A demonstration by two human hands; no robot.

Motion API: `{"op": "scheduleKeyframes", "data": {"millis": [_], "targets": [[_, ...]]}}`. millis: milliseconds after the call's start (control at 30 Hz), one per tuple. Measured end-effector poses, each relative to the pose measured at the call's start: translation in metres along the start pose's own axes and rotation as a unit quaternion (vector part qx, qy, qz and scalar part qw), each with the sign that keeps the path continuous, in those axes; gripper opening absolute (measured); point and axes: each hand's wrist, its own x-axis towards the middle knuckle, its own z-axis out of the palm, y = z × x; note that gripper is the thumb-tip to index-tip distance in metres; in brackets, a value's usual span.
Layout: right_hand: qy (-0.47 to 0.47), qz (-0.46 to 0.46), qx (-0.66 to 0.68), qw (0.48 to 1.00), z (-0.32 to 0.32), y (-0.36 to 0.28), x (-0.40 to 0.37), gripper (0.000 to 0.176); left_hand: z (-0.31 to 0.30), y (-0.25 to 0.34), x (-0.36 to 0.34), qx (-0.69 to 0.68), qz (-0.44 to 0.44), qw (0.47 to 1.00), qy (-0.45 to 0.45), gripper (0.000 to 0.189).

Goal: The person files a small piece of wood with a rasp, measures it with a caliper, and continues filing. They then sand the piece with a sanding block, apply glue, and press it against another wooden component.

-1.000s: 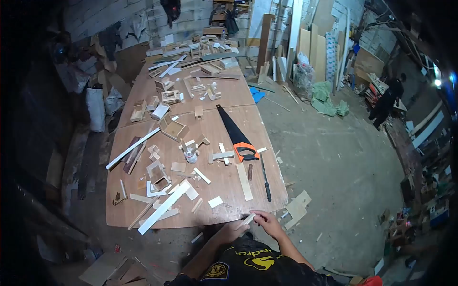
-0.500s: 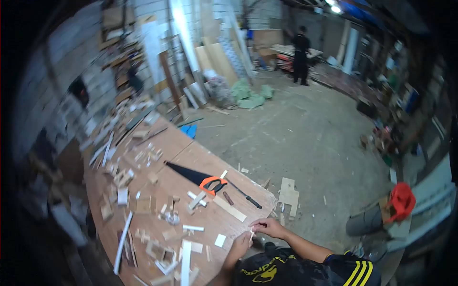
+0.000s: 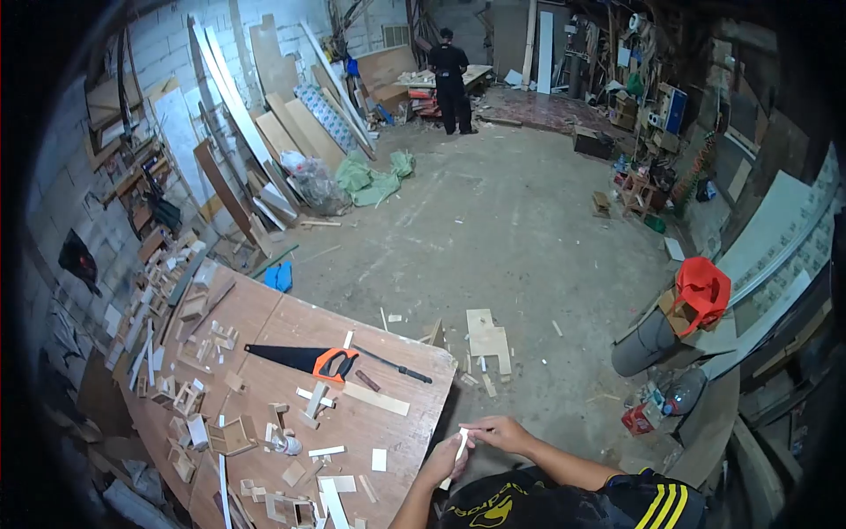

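Note:
A narrow pale wood strip is upright between my hands, off the right front corner of the workbench. My left hand is wrapped round it. The fingers of my right hand pinch its upper end. On the bench nearest my hands are a flat wood piece, a small white square, a handsaw with an orange handle, a dark file-like tool and a short brown piece.
Small wooden boxes and offcuts cover the bench's left part. Wood scraps lie on the floor beyond the corner. A grey bin and a red object stand at right. A person stands at a far table.
The view has swung to the right and up, so the bench and room appear shifted left. More of the strip now shows between my hands, which hold it as before.

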Motion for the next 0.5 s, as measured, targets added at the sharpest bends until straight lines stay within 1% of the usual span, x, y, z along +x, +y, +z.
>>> {"op": "scheduleKeyframes", "data": {"millis": [33, 133, 167, 200, 267, 333, 400, 467, 500], "targets": [[-0.009, -0.018, -0.006, 1.000, -0.005, 0.005, -0.002, 0.034, 0.012, 0.006, -0.001, 0.012, -0.009, 1.000, 0.025, 0.042], [-0.004, -0.056, -0.029, 0.998, -0.028, 0.002, -0.016, 0.034, 0.037, 0.008, 0.009, 0.005, 0.006, 0.999, 0.049, 0.042], [0.003, -0.063, -0.023, 0.998, -0.038, 0.005, -0.021, 0.034, 0.048, 0.009, 0.011, 0.011, -0.015, 0.998, 0.059, 0.041], [0.010, -0.077, -0.023, 0.997, -0.049, 0.010, -0.029, 0.034, 0.061, 0.007, 0.016, 0.022, -0.017, 0.998, 0.060, 0.041], [0.021, -0.102, -0.024, 0.994, -0.069, 0.021, -0.049, 0.034, 0.089, -0.003, 0.025, -0.013, 0.016, 0.997, 0.077, 0.044], [0.029, -0.112, -0.024, 0.993, -0.090, 0.027, -0.069, 0.034, 0.114, -0.010, 0.035, 0.002, 0.028, 0.997, 0.077, 0.044], [0.028, -0.121, -0.029, 0.992, -0.107, 0.033, -0.086, 0.034, 0.138, -0.017, 0.042, -0.012, 0.006, 0.997, 0.078, 0.045], [0.029, -0.104, 0.026, 0.994, -0.115, 0.041, -0.100, 0.036, 0.155, -0.021, 0.048, -0.005, 0.001, 0.997, 0.073, 0.044], [0.030, -0.103, 0.032, 0.994, -0.119, 0.042, -0.105, 0.036, 0.161, -0.024, 0.052, 0.033, -0.016, 0.998, 0.055, 0.043]]}}
